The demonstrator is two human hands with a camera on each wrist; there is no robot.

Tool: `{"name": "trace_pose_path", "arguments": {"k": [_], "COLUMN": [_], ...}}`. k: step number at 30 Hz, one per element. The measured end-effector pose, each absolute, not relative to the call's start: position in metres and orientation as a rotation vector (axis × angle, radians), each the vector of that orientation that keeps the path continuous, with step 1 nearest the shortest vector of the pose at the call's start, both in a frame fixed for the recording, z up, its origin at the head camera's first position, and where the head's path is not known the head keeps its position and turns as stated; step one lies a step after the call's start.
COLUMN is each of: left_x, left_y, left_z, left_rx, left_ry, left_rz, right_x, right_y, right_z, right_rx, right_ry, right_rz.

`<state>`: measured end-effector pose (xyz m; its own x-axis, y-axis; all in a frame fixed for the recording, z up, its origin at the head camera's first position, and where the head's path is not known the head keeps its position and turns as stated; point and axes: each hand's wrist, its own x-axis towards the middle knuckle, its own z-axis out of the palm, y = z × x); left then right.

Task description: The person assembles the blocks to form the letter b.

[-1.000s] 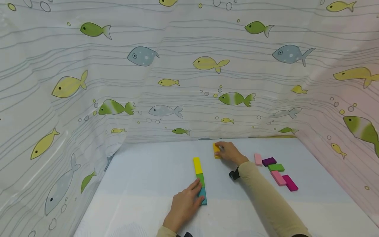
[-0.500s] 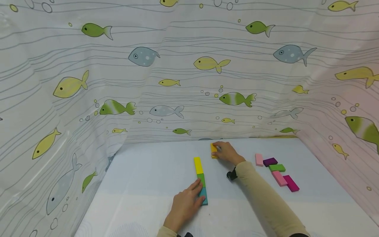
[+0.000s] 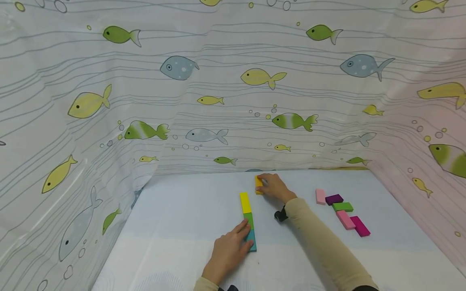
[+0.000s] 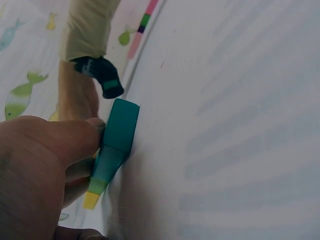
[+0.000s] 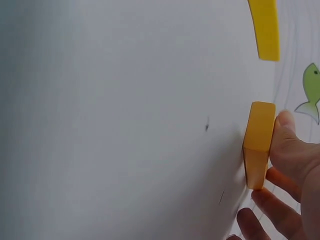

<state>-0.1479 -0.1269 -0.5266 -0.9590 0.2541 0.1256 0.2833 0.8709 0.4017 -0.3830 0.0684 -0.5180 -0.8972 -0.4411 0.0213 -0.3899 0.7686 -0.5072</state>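
Observation:
A row of a yellow block [image 3: 245, 202], a green block [image 3: 249, 218] and a teal block [image 3: 252, 235] lies end to end, running away from the person. My left hand [image 3: 226, 251] rests on it from the left, with fingers touching the green block and the thumb at the teal one, partly covering both. Beyond the row's far end, to its right, my right hand [image 3: 274, 188] pinches an orange-yellow block [image 5: 259, 131] between thumb and fingers. In the right wrist view, a gap separates this block from the yellow one.
On the right of the white table [image 3: 174, 226] lie a pale pink block [image 3: 320, 197], a purple block [image 3: 334, 199], a green block [image 3: 343, 207], a pink block [image 3: 345, 220] and a magenta block [image 3: 360, 226]. A fish-patterned curtain [image 3: 218, 48] encloses the back and sides.
My right hand has moved left with the orange-yellow block, closer to the row. The left hand keeps its place on the green and teal blocks.

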Motion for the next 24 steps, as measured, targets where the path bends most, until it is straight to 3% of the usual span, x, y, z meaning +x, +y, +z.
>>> {"name": "trace_pose_path", "arguments": {"k": [24], "left_x": [-0.149], "left_y": [-0.127], "left_z": [-0.527], "left_rx": [-0.394], "left_ry": [-3.009], "left_rz": [-0.653], "right_x": [-0.395], "right_y": [0.024], "right_z": [-0.517], "right_rx": [-0.81], "right_ry": [2.87], "right_rz": [-0.737]}}
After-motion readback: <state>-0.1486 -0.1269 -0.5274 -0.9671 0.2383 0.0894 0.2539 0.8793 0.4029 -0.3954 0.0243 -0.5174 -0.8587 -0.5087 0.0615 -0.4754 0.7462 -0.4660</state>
